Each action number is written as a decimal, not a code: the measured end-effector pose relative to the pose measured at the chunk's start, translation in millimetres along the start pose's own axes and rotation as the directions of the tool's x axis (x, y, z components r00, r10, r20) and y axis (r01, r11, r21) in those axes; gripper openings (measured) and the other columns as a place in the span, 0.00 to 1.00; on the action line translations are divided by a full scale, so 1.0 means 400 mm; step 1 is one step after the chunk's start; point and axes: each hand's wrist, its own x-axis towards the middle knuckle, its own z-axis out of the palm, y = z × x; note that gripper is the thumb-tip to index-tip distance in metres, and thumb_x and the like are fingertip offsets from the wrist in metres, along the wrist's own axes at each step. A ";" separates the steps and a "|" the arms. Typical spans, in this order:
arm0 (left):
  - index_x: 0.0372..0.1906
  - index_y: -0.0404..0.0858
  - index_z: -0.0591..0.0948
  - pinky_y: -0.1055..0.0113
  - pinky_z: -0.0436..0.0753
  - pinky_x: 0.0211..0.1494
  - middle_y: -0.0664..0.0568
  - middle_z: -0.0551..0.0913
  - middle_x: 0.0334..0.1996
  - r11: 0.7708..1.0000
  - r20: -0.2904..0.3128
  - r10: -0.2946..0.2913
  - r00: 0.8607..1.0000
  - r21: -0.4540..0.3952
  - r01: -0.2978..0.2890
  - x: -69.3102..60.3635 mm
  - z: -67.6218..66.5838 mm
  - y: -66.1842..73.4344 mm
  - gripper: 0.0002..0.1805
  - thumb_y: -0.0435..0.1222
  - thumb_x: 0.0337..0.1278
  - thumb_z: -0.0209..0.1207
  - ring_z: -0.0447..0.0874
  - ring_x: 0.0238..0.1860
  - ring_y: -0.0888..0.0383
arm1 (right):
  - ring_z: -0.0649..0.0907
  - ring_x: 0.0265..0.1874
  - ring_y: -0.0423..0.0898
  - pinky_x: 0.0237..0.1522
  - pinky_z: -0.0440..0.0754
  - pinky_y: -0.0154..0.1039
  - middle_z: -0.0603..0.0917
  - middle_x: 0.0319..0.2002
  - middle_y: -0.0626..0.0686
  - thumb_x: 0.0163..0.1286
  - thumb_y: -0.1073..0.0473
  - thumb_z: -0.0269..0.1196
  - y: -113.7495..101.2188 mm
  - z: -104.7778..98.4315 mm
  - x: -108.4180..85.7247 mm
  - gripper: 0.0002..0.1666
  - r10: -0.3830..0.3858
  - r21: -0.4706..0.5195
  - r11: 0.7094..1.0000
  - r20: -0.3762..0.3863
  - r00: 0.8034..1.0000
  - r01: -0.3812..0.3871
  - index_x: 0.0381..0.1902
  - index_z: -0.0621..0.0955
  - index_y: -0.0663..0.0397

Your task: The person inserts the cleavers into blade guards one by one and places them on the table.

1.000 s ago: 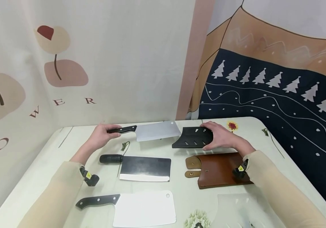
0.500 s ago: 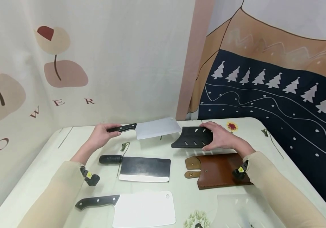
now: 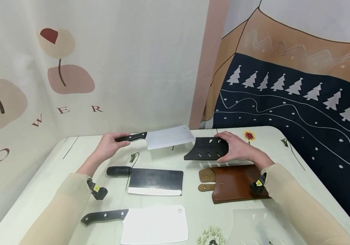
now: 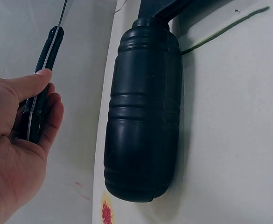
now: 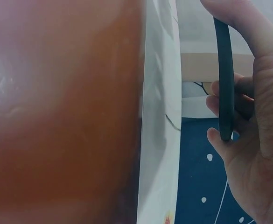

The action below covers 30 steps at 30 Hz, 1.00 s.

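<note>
At the back of the table, my left hand [image 3: 109,147] grips the black riveted handle of a cleaver [image 3: 169,137], its bright blade tilted up toward the right. In the left wrist view, the thumb and fingers of the left hand [image 4: 22,126] wrap that handle. My right hand [image 3: 237,146] holds a black blade guard [image 3: 206,148] with slots by its right end. The blade's far corner is beside the guard's curved left edge; whether they touch I cannot tell. Seen from the right wrist, the guard [image 5: 225,79] shows edge-on between thumb and fingers.
A dark-bladed cleaver [image 3: 156,181] with a round black handle lies below the held one. Nearer me lies another cleaver [image 3: 154,224]. A brown leather sheath [image 3: 239,183] rests under the right wrist, and a clear plastic guard [image 3: 251,224] lies at front right. Curtains hang behind.
The left hand's cleaver has tipped slightly, its blade end rising. The blade guard and the right hand have barely moved.
</note>
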 end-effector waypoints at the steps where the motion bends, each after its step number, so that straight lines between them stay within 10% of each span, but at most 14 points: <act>1: 0.61 0.27 0.81 0.61 0.78 0.49 0.33 0.83 0.57 1.000 -0.002 0.001 1.000 0.003 -0.001 0.001 0.001 0.000 0.21 0.31 0.66 0.65 0.81 0.52 0.44 | 0.70 0.65 0.62 0.65 0.68 0.67 0.69 0.70 0.63 0.48 0.40 0.77 0.000 0.000 0.000 0.56 -0.001 0.001 1.000 0.001 1.000 0.001 0.72 0.71 0.54; 30: 0.61 0.30 0.82 0.64 0.78 0.53 0.36 0.82 0.59 0.997 0.092 0.021 0.996 -0.071 -0.014 0.002 -0.009 0.027 0.23 0.35 0.64 0.68 0.82 0.56 0.45 | 0.69 0.65 0.63 0.64 0.68 0.67 0.68 0.72 0.63 0.50 0.42 0.78 0.019 -0.030 -0.007 0.56 0.041 0.005 0.999 -0.025 0.999 -0.040 0.74 0.70 0.56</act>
